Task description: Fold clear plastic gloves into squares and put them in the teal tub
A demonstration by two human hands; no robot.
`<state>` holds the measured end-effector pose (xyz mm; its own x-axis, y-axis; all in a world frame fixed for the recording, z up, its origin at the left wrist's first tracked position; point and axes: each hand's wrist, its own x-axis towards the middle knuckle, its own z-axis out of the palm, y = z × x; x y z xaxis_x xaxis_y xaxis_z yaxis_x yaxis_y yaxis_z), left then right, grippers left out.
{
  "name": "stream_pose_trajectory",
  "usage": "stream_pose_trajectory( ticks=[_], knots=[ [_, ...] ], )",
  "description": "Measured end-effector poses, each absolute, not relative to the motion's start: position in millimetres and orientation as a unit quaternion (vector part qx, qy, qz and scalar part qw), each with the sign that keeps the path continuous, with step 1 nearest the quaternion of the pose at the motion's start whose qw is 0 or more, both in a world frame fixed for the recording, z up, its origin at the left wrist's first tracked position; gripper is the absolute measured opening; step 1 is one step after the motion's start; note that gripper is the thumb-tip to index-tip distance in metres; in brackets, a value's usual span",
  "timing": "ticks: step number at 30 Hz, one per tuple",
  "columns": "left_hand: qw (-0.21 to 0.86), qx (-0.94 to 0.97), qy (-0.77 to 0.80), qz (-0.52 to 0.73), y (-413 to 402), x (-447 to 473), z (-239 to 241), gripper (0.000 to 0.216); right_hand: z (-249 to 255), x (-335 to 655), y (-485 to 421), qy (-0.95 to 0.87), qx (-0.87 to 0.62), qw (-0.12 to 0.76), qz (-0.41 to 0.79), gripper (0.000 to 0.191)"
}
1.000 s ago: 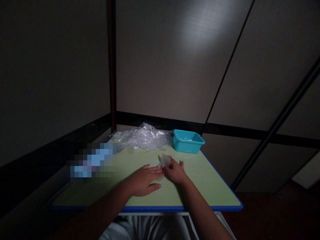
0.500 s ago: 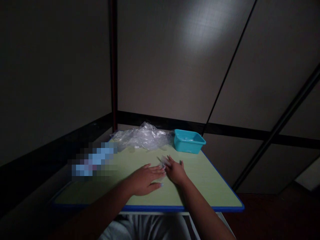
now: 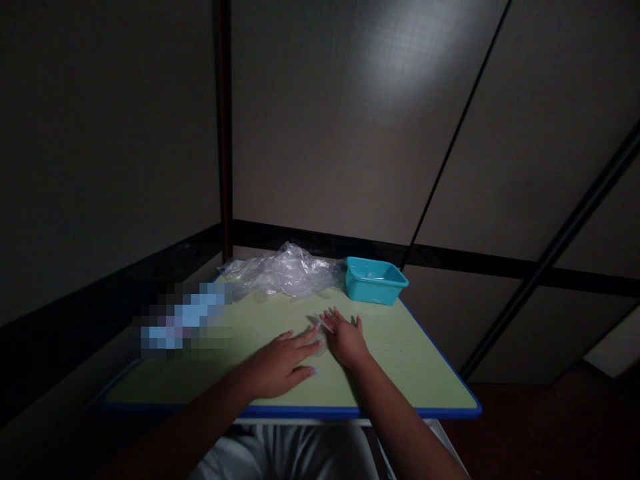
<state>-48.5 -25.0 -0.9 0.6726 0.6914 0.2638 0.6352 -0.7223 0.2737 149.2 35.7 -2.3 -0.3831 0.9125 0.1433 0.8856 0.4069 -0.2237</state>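
Observation:
A small piece of clear plastic film (image 3: 320, 341), possibly a little bag, lies on the table between my hands. My left hand (image 3: 283, 365) is open over the table, its fingers spread and the fingertips at the film's left side. My right hand (image 3: 347, 341) is palm down with its fingers stretched out, touching the film's right side and upper edge. Part of the film is hidden under the fingers, and its exact shape is hard to make out in the dim light.
Behind my hands, a heap of crumpled clear plastic (image 3: 293, 273) covers the far side of the light green table (image 3: 400, 373). A turquoise basket (image 3: 375, 290) stands at the far right corner, with something clear inside. A blurred-out blue item (image 3: 187, 320) lies at the left edge.
The film, raised between my hands before, now lies flatter. My left hand has drawn slightly left with its fingers wider apart, and my right hand's fingers have flattened out.

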Motion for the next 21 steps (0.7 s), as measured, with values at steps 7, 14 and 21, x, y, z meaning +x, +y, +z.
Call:
stream_pose_trajectory(
  ticks=[7,14,21],
  knots=[
    [0.084,0.91,0.369,0.168,-32.5,-47.6,-1.4,0.043,-5.9,150.4,39.4,-0.84,-0.526,0.126,0.05,0.053],
    [0.075,0.909,0.37,0.173,-34.1,-46.9,1.0,0.043,1.7,153.7,30.8,-0.871,-0.466,0.127,0.087,0.052],
    [0.073,0.907,0.377,0.175,-35.9,-45.9,2.2,0.044,5.9,150.6,20.9,-0.892,-0.426,0.115,0.096,0.053]
  ],
)
